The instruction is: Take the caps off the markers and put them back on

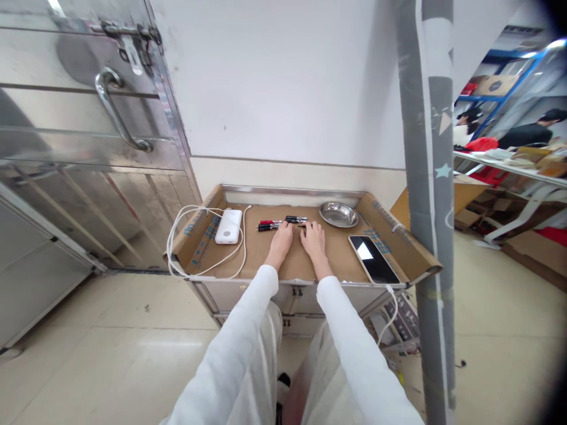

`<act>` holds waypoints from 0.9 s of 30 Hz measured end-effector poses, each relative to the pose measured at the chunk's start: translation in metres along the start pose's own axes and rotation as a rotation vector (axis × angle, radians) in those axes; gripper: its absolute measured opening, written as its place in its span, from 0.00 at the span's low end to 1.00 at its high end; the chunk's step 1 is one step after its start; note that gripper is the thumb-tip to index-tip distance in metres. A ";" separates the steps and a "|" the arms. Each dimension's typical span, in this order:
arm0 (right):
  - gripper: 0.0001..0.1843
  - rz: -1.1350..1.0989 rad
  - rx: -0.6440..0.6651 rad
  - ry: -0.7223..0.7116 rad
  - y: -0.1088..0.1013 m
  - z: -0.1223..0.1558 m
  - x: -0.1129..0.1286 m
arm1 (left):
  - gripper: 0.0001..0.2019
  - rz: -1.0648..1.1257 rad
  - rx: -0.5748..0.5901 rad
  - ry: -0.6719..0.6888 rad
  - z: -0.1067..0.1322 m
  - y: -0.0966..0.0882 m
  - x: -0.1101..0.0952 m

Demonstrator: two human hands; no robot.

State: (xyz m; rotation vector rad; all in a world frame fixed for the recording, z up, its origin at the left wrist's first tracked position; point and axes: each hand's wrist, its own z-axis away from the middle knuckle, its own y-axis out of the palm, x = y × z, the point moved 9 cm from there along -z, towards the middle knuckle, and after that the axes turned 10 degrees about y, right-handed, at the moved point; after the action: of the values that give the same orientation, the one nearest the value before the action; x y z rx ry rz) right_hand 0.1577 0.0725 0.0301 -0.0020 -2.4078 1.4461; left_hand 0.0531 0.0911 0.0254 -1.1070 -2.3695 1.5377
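Observation:
My left hand (282, 237) rests low over the cardboard-covered cabinet top (261, 260), its fingers bent down beside a cluster of black and red pens (269, 225). What its fingertips hold, if anything, is hidden. My right hand (313, 236) is close beside it, fingers curved down to the cardboard. At its thumb and index finger shows the end of a slim dark pen (302, 225), mostly covered. Several more black pens (296, 219) lie just beyond both hands.
A white power bank (229, 226) with a looped white cable (173, 236) sits left. At right are a round metal dish (339, 215) and a phone (373, 260) with a cable plugged in. A wrapped grey post (432, 177) stands by the cabinet's right side; two people work farther back.

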 end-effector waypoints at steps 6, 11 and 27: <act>0.10 -0.037 0.022 -0.056 -0.001 0.004 0.002 | 0.08 0.014 -0.050 -0.020 0.001 -0.006 0.002; 0.10 -0.068 0.036 -0.086 -0.001 0.006 0.003 | 0.09 0.079 -0.028 0.001 0.001 -0.008 -0.001; 0.11 -0.072 0.028 -0.029 -0.004 0.006 -0.002 | 0.08 0.114 0.006 0.039 0.001 -0.007 -0.006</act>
State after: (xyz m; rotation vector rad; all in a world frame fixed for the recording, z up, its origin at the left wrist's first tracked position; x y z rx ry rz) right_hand 0.1581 0.0650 0.0307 0.1112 -2.3847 1.4569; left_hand 0.0529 0.0851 0.0326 -1.2787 -2.3125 1.5418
